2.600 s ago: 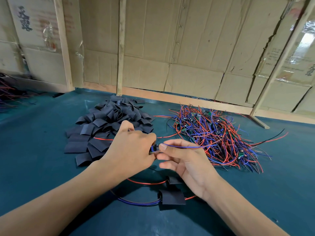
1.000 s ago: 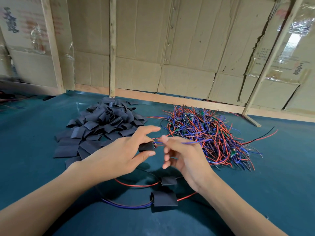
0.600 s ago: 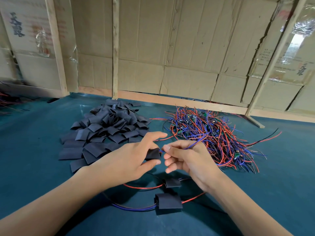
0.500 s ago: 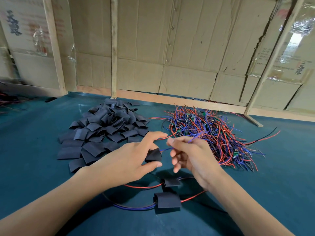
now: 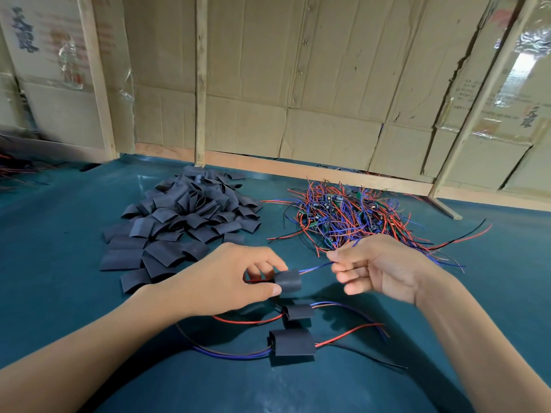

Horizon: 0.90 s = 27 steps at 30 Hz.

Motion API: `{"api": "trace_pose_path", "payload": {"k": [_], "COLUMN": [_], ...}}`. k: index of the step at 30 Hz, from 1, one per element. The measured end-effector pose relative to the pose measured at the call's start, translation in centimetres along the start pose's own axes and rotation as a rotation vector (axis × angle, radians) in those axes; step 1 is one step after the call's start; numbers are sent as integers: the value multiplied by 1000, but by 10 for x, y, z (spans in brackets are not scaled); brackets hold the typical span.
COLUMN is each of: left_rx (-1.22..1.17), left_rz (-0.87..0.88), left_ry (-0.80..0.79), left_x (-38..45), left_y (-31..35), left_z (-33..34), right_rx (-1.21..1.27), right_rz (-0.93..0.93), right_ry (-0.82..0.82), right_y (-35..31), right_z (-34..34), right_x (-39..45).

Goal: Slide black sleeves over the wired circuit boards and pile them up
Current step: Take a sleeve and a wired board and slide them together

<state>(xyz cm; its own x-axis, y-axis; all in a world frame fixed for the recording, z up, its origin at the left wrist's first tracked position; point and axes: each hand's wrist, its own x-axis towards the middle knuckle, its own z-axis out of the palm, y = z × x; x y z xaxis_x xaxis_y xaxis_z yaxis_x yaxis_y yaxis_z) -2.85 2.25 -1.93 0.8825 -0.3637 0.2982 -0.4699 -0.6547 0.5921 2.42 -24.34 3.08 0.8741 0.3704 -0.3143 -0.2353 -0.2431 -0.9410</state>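
Head view: I see black sleeve [image 5: 287, 281] held above teal table [image 5: 59, 234], pinched by left hand [image 5: 226, 281] between thumb and fingers. Blue and red wires [image 5: 316, 267] exit sleeve rightward; right hand [image 5: 378, 268] pinches them, fingers curled. Below, two finished sleeved boards [image 5: 293, 341] lie on table. Behind: loose sleeve pile [image 5: 179, 222] left, wired board heap [image 5: 351, 219] right. Cardboard wall [image 5: 298, 84] at back.
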Motion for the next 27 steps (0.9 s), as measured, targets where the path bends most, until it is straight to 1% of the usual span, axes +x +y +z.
{"api": "trace_pose_path", "payload": {"k": [3,6,11,16,23,27], "left_rx": [-58,-2,101,124,169,238], "left_rz": [15,60,83,106,123,167], "left_ry": [-56,-110,-68,-33,-111,-158], "left_x": [1,1,0,0,-2,-2], "left_y": [4,7,7,3,3,6], "left_z": [-3,-3,3,3,4,2], "right_rx": [-46,-63,-75,-93,-153,-233], "right_rz": [8,43,57,50,56,49], "right_ry": [-43,-93,-150,-181,-197,-199], "right_y": [1,3,7,8,7,6], "right_z": [-7,-7,-5,-9,-14,-17], "right_x": [-1,0,3,2,-1,-4]}}
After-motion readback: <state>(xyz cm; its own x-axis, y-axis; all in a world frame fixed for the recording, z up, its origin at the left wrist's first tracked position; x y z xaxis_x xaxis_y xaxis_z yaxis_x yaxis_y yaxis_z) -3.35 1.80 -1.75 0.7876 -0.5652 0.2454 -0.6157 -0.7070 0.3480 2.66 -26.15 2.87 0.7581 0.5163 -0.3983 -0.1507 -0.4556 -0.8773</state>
